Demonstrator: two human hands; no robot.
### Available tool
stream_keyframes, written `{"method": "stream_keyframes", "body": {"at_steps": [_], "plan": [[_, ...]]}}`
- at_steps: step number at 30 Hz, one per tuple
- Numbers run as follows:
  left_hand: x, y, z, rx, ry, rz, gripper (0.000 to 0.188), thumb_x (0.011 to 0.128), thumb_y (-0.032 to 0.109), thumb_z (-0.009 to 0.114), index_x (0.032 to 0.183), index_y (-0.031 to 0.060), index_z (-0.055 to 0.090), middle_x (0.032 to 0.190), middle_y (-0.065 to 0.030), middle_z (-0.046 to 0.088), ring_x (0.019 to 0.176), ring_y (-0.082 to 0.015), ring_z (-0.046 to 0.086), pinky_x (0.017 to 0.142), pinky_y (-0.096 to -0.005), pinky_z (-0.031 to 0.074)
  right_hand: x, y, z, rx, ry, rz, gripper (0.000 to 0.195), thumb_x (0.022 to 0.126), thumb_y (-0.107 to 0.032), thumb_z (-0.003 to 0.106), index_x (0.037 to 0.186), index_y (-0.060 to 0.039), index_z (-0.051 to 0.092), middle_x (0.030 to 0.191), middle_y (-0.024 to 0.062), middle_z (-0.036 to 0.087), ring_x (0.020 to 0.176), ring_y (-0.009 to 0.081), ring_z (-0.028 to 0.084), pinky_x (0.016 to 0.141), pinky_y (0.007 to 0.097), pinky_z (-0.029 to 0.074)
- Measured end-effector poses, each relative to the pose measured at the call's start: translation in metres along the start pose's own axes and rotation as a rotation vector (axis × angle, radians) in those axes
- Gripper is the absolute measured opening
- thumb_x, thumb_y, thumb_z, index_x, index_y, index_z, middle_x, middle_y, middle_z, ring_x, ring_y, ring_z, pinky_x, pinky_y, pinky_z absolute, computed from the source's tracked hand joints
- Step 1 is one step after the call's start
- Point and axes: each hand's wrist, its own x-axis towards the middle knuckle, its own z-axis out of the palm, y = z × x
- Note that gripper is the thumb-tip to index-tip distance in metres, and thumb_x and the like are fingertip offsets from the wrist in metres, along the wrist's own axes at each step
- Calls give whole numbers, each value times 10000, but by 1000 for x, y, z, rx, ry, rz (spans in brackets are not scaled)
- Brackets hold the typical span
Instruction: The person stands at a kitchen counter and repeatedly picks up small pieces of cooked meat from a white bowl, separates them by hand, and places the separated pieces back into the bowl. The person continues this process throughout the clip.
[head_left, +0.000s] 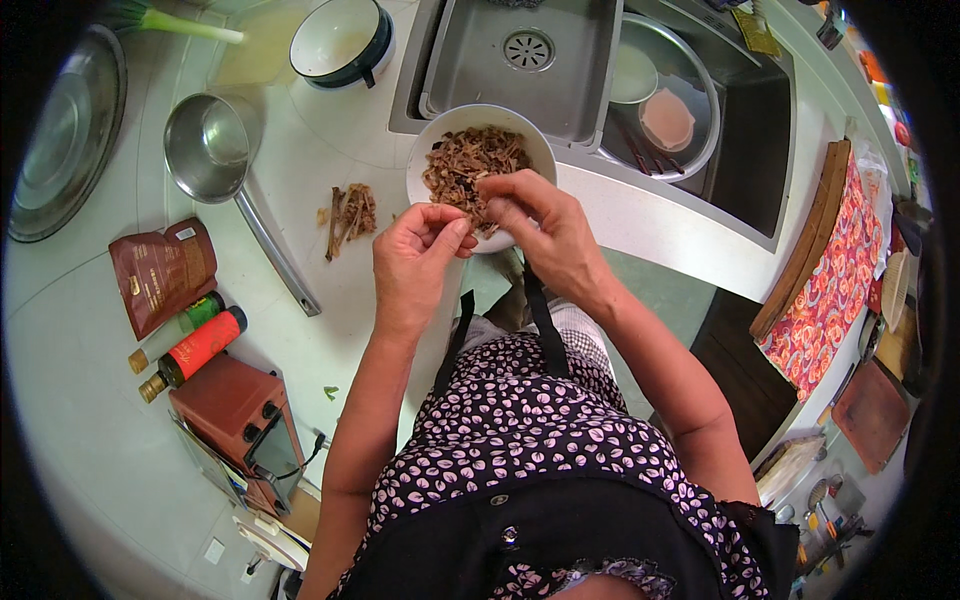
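A white bowl (546, 156) full of brown, shredded food pieces (480, 154), perhaps shredded meat or dried mushroom, stands at the counter's edge by the sink. Over its lower left rim is my left hand (424, 259), thumb and forefinger pinched on a small bit of the food. My right hand (536, 221) is above the bowl's lower right part, its thumb and fingertips close together at the shreds; whether they hold a piece is hidden. On the counter left of the bowl lies a small pile of brown stalks and scraps (351, 217).
Behind the bowl is a steel sink (480, 82); its right basin holds a metal basin (712, 97) with dishes and chopsticks. A steel saucepan (210, 150), an enamel bowl (337, 37), a brown pouch (165, 274), bottles (202, 341) and a red toaster oven (229, 397) stand left.
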Motion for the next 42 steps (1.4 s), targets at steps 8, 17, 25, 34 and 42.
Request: {"method": "stream_keyframes", "body": {"at_steps": [8,17,25,34,42], "plan": [[1,-5,0,-91,-22,35,44,921,-42,641,965,-41,640,879,-70,695,763,-116,671,717,-251,567,2,-5,5,-329,-72,-235,88,850,-50,653,902,7,611,877,168,620,835,344,637,742,422,509],[-8,-7,0,56,-33,-6,43,888,-47,661,914,-28,633,866,-29,678,761,-70,635,706,-218,536,-16,4,20,-513,-15,-331,175,827,-60,674,885,-2,519,810,169,595,744,388,631,625,464,502],[-7,-5,-5,-72,-112,-35,47,901,-54,639,943,-35,633,944,-77,675,838,-115,640,766,-255,539,-22,1,26,-140,71,-8,138,852,-85,667,851,16,573,731,111,632,641,200,617,598,319,504],[7,-6,-5,-128,-35,-48,57,909,0,666,940,-19,623,825,-56,669,695,-99,626,600,-214,494,-11,8,15,-121,30,23,94,892,-78,628,851,0,594,783,48,623,689,163,597,591,312,473],[37,-6,-9,542,163,223,111,948,40,590,983,-8,684,788,-53,698,659,-108,645,599,-242,504,42,14,-17,-1163,133,-622,119,761,-106,611,870,-61,630,977,86,525,972,263,501,817,388,390]]}}
